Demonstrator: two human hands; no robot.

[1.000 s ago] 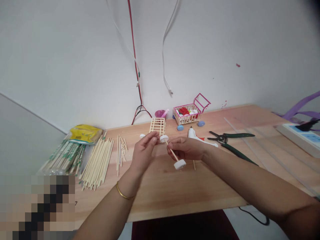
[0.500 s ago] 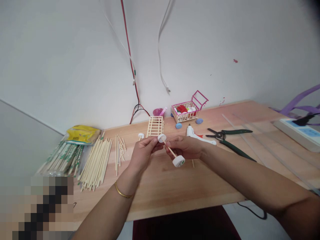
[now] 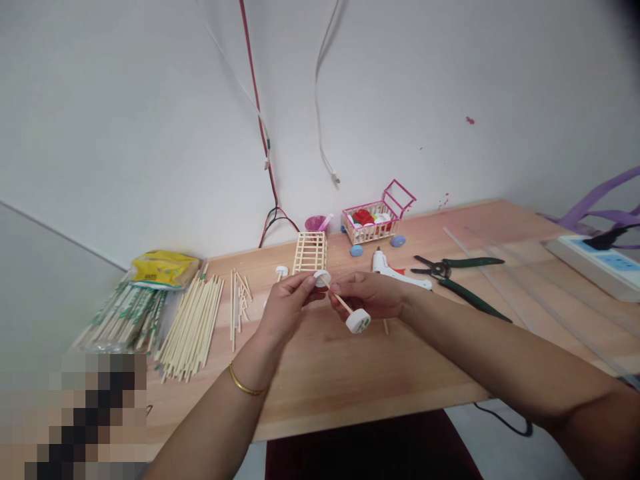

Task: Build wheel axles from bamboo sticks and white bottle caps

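Between my hands is a short wooden stick (image 3: 343,304) with a white bottle cap on each end, like an axle with two wheels. My left hand (image 3: 295,293) pinches the far cap (image 3: 323,278) at its rim. The fingers of my right hand (image 3: 367,293) close round the stick near that cap. The near cap (image 3: 359,321) sticks out free below my right hand, a green mark on its face. Just beyond my hands lies a small frame of wooden sticks (image 3: 311,252). Another white cap (image 3: 282,271) on a stick shows behind my left hand.
Loose sticks (image 3: 193,327) and a yellow packet (image 3: 165,269) lie at the left. A miniature cart (image 3: 371,223) with blue wheels stands by the wall. A glue gun (image 3: 397,272), green-handled pliers (image 3: 465,280) and a power strip (image 3: 595,267) are at the right.
Almost nothing differs. Both hands keep their hold on the capped stick, and the near cap has turned very slightly. The view has shifted a little.
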